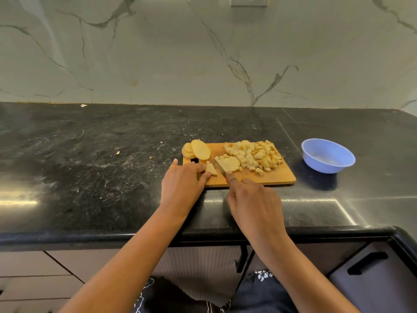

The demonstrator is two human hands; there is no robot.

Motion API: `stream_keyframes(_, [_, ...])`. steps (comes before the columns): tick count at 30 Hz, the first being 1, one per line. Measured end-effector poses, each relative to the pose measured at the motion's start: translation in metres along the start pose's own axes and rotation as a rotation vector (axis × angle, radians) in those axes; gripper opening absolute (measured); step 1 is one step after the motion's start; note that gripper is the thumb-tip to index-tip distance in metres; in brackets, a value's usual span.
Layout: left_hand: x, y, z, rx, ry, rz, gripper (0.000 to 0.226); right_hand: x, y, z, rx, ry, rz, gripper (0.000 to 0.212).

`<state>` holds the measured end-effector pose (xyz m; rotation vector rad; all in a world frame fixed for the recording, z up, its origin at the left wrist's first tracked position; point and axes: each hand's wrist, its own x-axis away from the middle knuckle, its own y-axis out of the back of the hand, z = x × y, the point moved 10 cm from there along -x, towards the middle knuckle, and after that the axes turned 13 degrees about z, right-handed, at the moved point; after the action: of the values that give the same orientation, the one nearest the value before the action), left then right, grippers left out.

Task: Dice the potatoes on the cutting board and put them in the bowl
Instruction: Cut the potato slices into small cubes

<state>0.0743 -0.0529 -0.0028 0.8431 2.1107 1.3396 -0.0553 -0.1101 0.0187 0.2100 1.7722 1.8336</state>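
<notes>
A wooden cutting board [275, 176] lies on the black counter. A heap of diced potato [255, 154] covers its far right part, and a few round potato slices [198, 150] rest at its far left corner. My left hand [184, 184] presses down a small potato piece [211, 169] at the board's near left. My right hand [255, 204] grips a knife [222, 169], its blade angled between that piece and a cut slice [231, 164]. The handle is hidden in my fist. A blue bowl [327, 158] stands empty to the right of the board.
The black stone counter [90, 166] stretches wide to the left, with a few crumbs on it. A marble wall [203, 53] rises behind. The counter's front edge and cabinet drawers [365, 263] lie below my arms.
</notes>
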Motion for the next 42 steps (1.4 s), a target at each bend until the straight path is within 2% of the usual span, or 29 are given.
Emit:
stream_keyframes(4, [-0.002,-0.005,0.008,0.041,0.009,0.002,0.038,0.001,-0.009,0.000,0.009,0.004,0.058,0.037])
stream_keyframes(10, [0.002,0.004,-0.001,0.018,-0.028,-0.038,0.032,0.005,0.002,0.000,-0.110,0.013,0.008,0.036])
stream_keyframes(16, [0.004,0.006,-0.002,0.018,-0.024,-0.051,0.029,0.004,0.000,0.006,-0.149,0.047,0.051,0.042])
stream_keyframes(21, [0.002,0.005,-0.002,0.036,-0.025,-0.038,0.029,-0.011,-0.018,0.021,0.051,0.070,0.148,0.050])
stream_keyframes(26, [0.002,0.007,-0.004,0.043,-0.031,-0.045,0.030,0.001,-0.012,0.011,0.027,0.064,0.208,0.049])
stream_keyframes(30, [0.004,0.006,-0.005,0.027,-0.049,-0.074,0.029,0.010,-0.006,0.012,0.172,0.061,0.211,0.059])
stream_keyframes(34, [0.003,0.004,-0.008,0.035,-0.063,-0.086,0.028,0.014,-0.006,0.016,0.140,0.151,0.206,0.060])
stream_keyframes(39, [-0.003,0.002,-0.017,0.005,-0.070,-0.060,0.027,0.006,-0.005,-0.001,0.179,0.064,0.193,0.058])
stream_keyframes(42, [-0.008,0.000,-0.019,-0.002,-0.066,-0.054,0.023,0.007,-0.009,-0.009,0.176,0.017,0.122,0.066])
